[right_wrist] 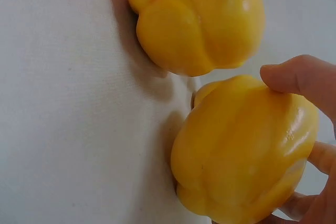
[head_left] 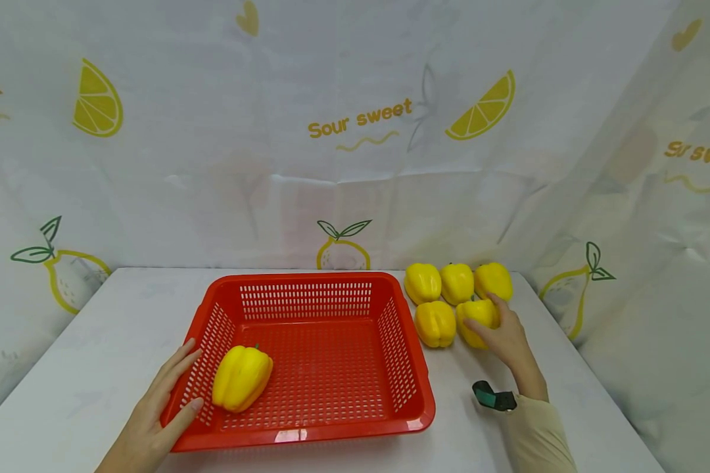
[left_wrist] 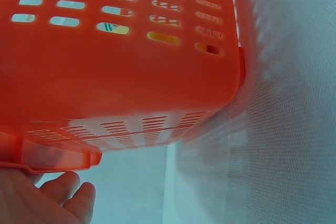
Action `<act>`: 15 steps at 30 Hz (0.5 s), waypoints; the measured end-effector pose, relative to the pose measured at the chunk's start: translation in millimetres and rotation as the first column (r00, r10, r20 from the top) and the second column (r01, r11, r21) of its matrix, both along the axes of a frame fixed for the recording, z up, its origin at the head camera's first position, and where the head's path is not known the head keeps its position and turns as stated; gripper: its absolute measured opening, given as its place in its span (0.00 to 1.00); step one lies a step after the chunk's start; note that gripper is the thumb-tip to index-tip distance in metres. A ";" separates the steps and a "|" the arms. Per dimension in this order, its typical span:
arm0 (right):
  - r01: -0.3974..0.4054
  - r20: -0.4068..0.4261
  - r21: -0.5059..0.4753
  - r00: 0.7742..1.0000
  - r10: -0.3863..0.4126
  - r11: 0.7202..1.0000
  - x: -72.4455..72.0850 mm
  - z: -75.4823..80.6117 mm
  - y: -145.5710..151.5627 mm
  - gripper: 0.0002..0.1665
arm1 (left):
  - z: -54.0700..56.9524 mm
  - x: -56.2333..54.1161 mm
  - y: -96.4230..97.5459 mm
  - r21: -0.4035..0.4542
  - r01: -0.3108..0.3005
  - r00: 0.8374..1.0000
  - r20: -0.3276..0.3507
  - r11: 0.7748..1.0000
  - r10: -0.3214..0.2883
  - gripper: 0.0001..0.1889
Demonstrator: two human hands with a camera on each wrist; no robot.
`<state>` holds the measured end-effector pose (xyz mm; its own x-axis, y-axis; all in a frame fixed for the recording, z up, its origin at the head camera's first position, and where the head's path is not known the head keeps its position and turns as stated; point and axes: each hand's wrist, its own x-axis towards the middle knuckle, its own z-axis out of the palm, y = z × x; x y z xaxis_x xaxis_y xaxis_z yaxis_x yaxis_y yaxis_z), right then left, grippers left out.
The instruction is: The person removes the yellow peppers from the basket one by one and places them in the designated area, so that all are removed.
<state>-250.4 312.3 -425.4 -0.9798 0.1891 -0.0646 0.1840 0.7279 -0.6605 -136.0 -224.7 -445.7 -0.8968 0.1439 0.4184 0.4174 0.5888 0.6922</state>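
My right hand grips a yellow bell pepper at the front right of a small group. In the right wrist view its thumb lies on the pepper's top side, and the fingers go round the other side, partly hidden. That bell pepper lies close beside another yellow bell pepper. At the left, my left hand rests on the side rim of a red plastic basket, its fingers fairly straight. One yellow bell pepper lies inside the basket, near its left wall.
Behind the gripped pepper stand several more yellow bell peppers, right of the basket's far corner. A dark strap with a green patch juts out beside my right wrist. A printed white cloth hangs behind the white table.
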 end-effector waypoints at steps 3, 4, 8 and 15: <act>0.005 0.010 0.000 1.000 -0.005 1.000 -0.6 -1.1 -0.3 0.57 | 0.5 0.4 0.0 0.000 -0.002 1.000 0.013 1.000 0.002 0.34; 0.007 0.010 -0.001 1.000 -0.007 1.000 -0.6 -1.7 -0.6 0.58 | 0.2 0.5 -0.2 0.000 -0.002 1.000 0.013 1.000 0.002 0.34; 0.011 0.010 -0.006 1.000 -0.011 1.000 -1.6 -3.3 -0.8 0.59 | -1.4 0.1 -1.1 0.000 -0.003 1.000 0.001 1.000 0.003 0.34; -0.003 0.008 -0.002 1.000 0.003 1.000 -2.3 -3.4 0.5 0.58 | -1.0 0.1 -0.6 0.000 -0.002 1.000 -0.002 1.000 0.002 0.34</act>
